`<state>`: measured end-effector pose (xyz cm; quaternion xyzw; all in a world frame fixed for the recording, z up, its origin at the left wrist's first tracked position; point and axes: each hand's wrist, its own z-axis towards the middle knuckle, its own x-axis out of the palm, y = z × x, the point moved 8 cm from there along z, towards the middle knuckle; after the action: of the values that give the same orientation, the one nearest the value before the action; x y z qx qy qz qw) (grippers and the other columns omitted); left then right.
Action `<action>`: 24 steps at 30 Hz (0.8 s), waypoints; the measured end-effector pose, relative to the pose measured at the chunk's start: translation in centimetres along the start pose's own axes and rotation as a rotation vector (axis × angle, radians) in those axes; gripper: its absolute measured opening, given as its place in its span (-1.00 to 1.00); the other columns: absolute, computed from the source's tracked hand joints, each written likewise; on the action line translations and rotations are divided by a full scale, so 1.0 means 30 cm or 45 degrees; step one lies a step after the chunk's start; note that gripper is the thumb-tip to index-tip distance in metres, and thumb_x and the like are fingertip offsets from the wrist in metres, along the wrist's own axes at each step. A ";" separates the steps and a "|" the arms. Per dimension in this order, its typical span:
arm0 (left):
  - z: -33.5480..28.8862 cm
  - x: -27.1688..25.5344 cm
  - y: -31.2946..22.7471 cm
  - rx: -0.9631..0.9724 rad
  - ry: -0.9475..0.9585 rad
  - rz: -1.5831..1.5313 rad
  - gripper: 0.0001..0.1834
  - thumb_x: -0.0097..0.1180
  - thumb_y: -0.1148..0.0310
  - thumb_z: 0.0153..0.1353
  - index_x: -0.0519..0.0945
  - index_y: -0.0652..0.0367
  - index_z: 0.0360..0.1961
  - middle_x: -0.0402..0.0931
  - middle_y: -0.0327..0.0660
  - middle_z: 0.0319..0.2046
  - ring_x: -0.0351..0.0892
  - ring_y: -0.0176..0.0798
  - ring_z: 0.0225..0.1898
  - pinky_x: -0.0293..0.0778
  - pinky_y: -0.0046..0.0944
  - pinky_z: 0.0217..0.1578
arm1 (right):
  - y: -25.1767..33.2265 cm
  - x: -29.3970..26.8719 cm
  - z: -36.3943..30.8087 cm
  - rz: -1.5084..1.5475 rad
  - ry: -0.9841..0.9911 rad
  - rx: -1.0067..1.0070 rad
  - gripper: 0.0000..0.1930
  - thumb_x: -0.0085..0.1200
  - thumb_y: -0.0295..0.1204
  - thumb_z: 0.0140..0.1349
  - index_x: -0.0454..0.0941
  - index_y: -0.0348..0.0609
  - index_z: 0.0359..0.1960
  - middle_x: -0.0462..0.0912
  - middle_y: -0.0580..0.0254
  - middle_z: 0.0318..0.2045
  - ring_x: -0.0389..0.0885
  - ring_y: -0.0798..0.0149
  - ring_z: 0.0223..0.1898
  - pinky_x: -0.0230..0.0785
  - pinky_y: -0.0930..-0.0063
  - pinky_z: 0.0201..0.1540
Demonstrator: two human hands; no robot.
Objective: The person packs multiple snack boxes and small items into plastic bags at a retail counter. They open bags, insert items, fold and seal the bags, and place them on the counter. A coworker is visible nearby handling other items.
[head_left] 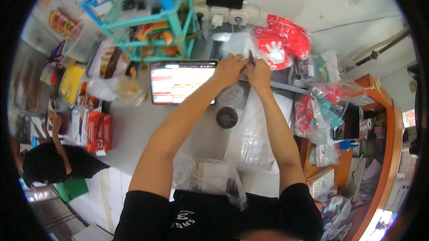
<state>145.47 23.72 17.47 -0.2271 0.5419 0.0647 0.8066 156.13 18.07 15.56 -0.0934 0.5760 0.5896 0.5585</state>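
Both my arms reach to the far side of the grey counter. My right hand (259,73) is closed around a slim dark object (251,58) that looks like a pen or marker. Close against it, my left hand (229,69) has its fingers bent in; what they hold, if anything, is too small to make out. Just beyond the fingers lies a clear plastic bag (237,43). A lit tablet (183,82) stands to the left of my left hand. Under my right forearm lies a stack of clear plastic bags (254,140).
A black round cup (227,117) stands between my forearms. Red packages (286,40) lie beyond my right hand. A teal and blue rack (176,31) rises at the far left. An orange wooden shelf (389,120) edges the right. A co-worker (53,163) is at the left.
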 end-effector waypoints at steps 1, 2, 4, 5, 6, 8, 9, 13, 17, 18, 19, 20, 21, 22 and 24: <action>0.031 0.059 0.030 -0.013 0.060 -0.007 -0.59 0.32 0.27 0.04 0.58 -0.02 -0.04 0.50 -0.20 -0.04 0.45 0.03 0.06 0.48 0.00 0.01 | -0.015 0.005 -0.005 -0.069 0.030 0.000 -0.64 0.20 -0.19 0.19 0.59 -0.34 -0.31 0.57 -0.18 -0.32 0.60 -0.20 -0.22 0.44 -0.03 -0.16; 0.059 0.126 0.059 -0.054 0.182 -0.006 -0.62 0.31 0.25 0.06 0.59 -0.03 -0.05 0.51 -0.22 -0.05 0.45 0.04 0.05 0.48 0.00 0.02 | -0.031 0.009 -0.013 -0.127 0.054 0.009 -0.64 0.20 -0.18 0.20 0.59 -0.33 -0.32 0.57 -0.18 -0.32 0.60 -0.20 -0.22 0.44 -0.03 -0.16; 0.093 0.202 0.080 -0.019 0.237 0.151 -0.64 0.30 0.28 0.05 0.61 -0.09 -0.07 0.51 -0.24 -0.04 0.45 0.03 0.05 0.49 0.02 0.00 | -0.052 0.001 -0.037 -0.218 0.087 0.055 -0.63 0.18 -0.17 0.23 0.59 -0.33 -0.34 0.57 -0.17 -0.33 0.60 -0.19 -0.23 0.43 -0.02 -0.17; 0.101 0.230 0.089 -0.013 0.259 0.228 -0.65 0.29 0.29 0.05 0.62 -0.13 -0.07 0.51 -0.24 -0.03 0.45 0.03 0.06 0.50 0.02 -0.01 | -0.052 -0.017 -0.064 -0.184 0.111 0.073 -0.63 0.19 -0.17 0.22 0.58 -0.33 -0.35 0.57 -0.17 -0.33 0.60 -0.19 -0.24 0.43 -0.02 -0.19; 0.103 0.251 0.100 -0.028 0.282 0.267 -0.64 0.29 0.31 0.03 0.62 -0.13 -0.08 0.52 -0.25 -0.04 0.46 0.02 0.06 0.50 0.04 -0.02 | -0.044 -0.039 -0.092 -0.168 0.140 0.103 -0.63 0.19 -0.18 0.21 0.58 -0.33 -0.36 0.57 -0.16 -0.34 0.59 -0.19 -0.25 0.42 -0.02 -0.20; 0.115 0.260 0.122 -0.071 0.268 0.355 -0.62 0.29 0.35 0.01 0.62 -0.13 -0.08 0.52 -0.25 -0.05 0.46 0.01 0.07 0.50 0.09 -0.04 | 0.008 -0.112 -0.159 -0.169 0.174 0.097 -0.65 0.22 -0.20 0.18 0.57 -0.32 -0.40 0.56 -0.14 -0.36 0.58 -0.18 -0.30 0.40 0.00 -0.26; 0.119 0.262 0.129 -0.082 0.283 0.346 -0.57 0.29 0.35 -0.01 0.58 -0.13 -0.03 0.51 -0.22 -0.03 0.45 0.03 0.06 0.50 0.12 -0.04 | 0.046 -0.166 -0.211 -0.169 0.197 0.048 -0.67 0.24 -0.22 0.16 0.56 -0.32 -0.41 0.55 -0.12 -0.38 0.57 -0.17 -0.33 0.39 0.02 -0.28; 0.132 0.242 0.167 -0.252 0.327 0.276 -0.31 0.33 0.34 -0.06 0.40 -0.17 0.18 0.44 -0.09 0.04 0.42 0.14 0.09 0.46 0.24 -0.01 | 0.062 -0.455 -0.408 0.102 0.208 0.127 -0.79 0.27 -0.39 0.12 0.61 -0.29 -0.31 0.51 -0.04 -0.47 0.53 -0.10 -0.41 0.33 0.13 -0.36; 0.162 0.202 0.139 -0.231 0.096 0.325 -0.03 0.41 0.31 -0.13 0.18 -0.21 0.35 0.35 0.03 0.11 0.36 0.27 0.16 0.41 0.32 0.04 | -0.102 -0.549 -0.471 0.364 0.024 0.407 -0.82 0.21 -0.39 0.24 0.60 -0.30 -0.31 0.48 0.16 -0.67 0.52 0.29 -0.61 0.27 0.35 -0.53; 0.171 0.224 0.134 -0.218 0.147 0.321 -0.02 0.43 0.37 -0.14 0.22 -0.20 0.35 0.35 0.04 0.15 0.37 0.25 0.19 0.42 0.24 0.09 | -0.146 -0.509 -0.472 0.486 0.064 0.490 -0.83 0.21 -0.39 0.26 0.59 -0.28 -0.36 0.42 0.30 -0.78 0.46 0.46 -0.70 0.21 0.44 -0.62; 0.184 0.255 0.135 -0.213 0.236 0.242 -0.07 0.42 0.41 -0.14 0.27 -0.18 0.32 0.37 0.04 0.15 0.40 0.24 0.17 0.43 0.19 0.09 | -0.186 -0.470 -0.482 0.634 0.094 0.591 -0.85 0.22 -0.42 0.24 0.59 -0.26 -0.40 0.41 0.35 -0.79 0.40 0.51 -0.75 0.19 0.48 -0.68; 0.193 0.293 0.143 -0.210 0.379 0.178 -0.11 0.41 0.44 -0.14 0.32 -0.17 0.29 0.38 0.04 0.14 0.42 0.24 0.15 0.44 0.14 0.10 | -0.204 -0.432 -0.480 0.741 0.101 0.589 -0.85 0.22 -0.44 0.24 0.58 -0.27 -0.40 0.42 0.38 -0.79 0.39 0.52 -0.76 0.19 0.50 -0.68; 0.199 0.325 0.155 -0.202 0.517 0.123 -0.15 0.40 0.48 -0.13 0.37 -0.16 0.26 0.40 0.05 0.13 0.45 0.23 0.12 0.44 0.08 0.11 | -0.227 -0.396 -0.487 0.805 0.111 0.643 -0.86 0.21 -0.46 0.23 0.58 -0.29 -0.41 0.42 0.40 -0.78 0.39 0.54 -0.76 0.20 0.52 -0.69; 0.221 0.317 0.154 -0.163 0.438 0.031 -0.23 0.37 0.57 -0.16 0.46 -0.04 0.18 0.46 0.05 0.04 0.49 0.19 0.07 0.48 -0.06 0.08 | -0.237 -0.372 -0.486 0.847 0.093 0.617 -0.86 0.20 -0.47 0.23 0.58 -0.31 -0.41 0.45 0.38 -0.77 0.40 0.53 -0.77 0.21 0.53 -0.68; 0.241 0.321 0.175 -0.116 0.489 0.106 -0.33 0.38 0.57 -0.19 0.54 0.06 0.07 0.51 0.06 -0.05 0.52 0.18 0.03 0.50 -0.04 0.03 | -0.263 -0.331 -0.495 0.913 0.068 0.631 -0.85 0.18 -0.47 0.23 0.57 -0.35 -0.40 0.49 0.34 -0.74 0.41 0.51 -0.78 0.23 0.53 -0.68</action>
<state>153.62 30.17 9.44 -0.2488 0.6912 0.0780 0.6739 157.83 -1.30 13.76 0.2341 0.7102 0.5877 0.3088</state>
